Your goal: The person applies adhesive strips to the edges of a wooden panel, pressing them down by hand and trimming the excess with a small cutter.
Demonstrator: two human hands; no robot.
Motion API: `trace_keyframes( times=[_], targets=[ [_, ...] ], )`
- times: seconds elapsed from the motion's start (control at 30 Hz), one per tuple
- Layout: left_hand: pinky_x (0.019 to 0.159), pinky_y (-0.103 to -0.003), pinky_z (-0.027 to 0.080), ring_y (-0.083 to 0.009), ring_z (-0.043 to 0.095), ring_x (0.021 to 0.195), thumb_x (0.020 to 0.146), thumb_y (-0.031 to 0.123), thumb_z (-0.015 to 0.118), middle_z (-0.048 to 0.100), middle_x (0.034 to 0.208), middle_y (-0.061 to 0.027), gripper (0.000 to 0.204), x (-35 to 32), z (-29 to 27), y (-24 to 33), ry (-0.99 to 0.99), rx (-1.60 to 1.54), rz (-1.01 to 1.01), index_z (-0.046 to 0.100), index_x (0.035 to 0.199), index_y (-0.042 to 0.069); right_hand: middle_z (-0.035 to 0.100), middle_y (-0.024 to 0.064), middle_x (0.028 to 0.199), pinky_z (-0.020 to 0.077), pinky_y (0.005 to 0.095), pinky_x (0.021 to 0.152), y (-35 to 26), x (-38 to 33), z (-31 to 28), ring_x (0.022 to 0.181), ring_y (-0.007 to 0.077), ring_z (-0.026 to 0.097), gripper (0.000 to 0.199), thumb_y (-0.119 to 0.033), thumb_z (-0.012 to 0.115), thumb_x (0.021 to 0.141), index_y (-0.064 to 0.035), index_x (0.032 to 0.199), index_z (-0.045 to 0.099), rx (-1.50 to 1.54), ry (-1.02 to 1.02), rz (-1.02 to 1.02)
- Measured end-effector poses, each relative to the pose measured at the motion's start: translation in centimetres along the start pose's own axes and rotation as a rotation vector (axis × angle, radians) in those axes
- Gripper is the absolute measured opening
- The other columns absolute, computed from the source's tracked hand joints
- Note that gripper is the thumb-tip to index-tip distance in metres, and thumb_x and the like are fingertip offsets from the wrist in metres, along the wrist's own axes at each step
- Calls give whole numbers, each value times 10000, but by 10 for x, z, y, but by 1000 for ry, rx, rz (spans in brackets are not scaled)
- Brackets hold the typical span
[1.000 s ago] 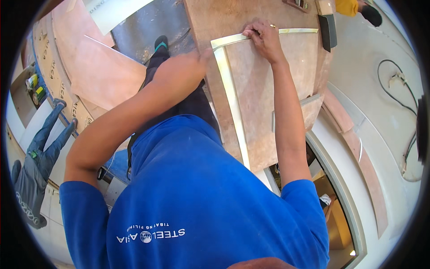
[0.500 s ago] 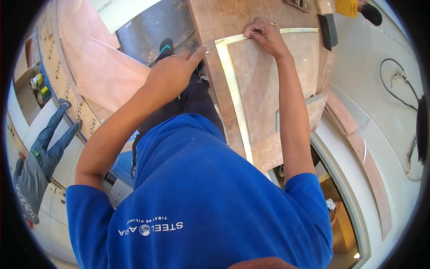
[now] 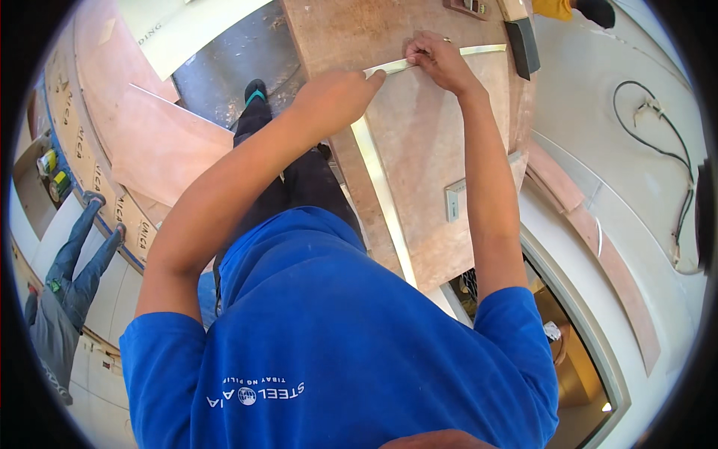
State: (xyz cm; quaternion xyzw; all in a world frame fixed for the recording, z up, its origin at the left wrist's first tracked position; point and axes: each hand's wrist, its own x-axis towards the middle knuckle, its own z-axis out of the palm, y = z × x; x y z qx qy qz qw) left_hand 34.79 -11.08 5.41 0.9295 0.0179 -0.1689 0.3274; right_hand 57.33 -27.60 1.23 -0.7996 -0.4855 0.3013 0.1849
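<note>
A flat wooden board (image 3: pixel 336 37) lies in front of me. Along its far and left sides runs pale yellow tape (image 3: pixel 387 198), bent round a corner. My right hand (image 3: pixel 443 66) pinches the far stretch between thumb and fingers. My left hand (image 3: pixel 338 99) is closed at the left end of that stretch, its thumb on the tape and its other fingers mostly hidden. It covers the corner. Near my right forearm a grey metal square (image 3: pixel 452 203) rests on the board, partly hidden by the arm.
A dark block (image 3: pixel 522 49) sits at the board's right edge, with a small wooden tool (image 3: pixel 467 7) beyond. Thin plywood sheets (image 3: pixel 172 153) lie to the left. A black cable (image 3: pixel 658 112) lies at right. One person (image 3: pixel 75 254) stands left; a yellow sleeve (image 3: pixel 553 7) shows upper right.
My left hand has moved right and onto the tape's corner, where before its finger pointed just beside the board. My right hand keeps its pinch. The whole view has shifted slightly.
</note>
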Motion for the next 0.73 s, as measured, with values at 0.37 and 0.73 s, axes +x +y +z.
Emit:
trace_keyframes(
  times=[0.37,0.73],
  targets=[
    [748,-493,577,-396,705,892,905,-7,506,665,1114,-221,562,-88,-32,-15,-88,62,-118,522,1460,83,653,68,966,507,331,890,9,1,-4,981,227,640,65,0,663,913,-22,972,681,277,-53,115],
    [885,-473,560,-407,684,1046,904,-6,530,583,1384,-263,615,20,-7,25,-22,-4,-42,490,1503,128,684,88,1029,511,357,933,53,-12,-55,1016,231,655,123,-62,683,937,-43,1045,740,-17,-23,61]
  ],
)
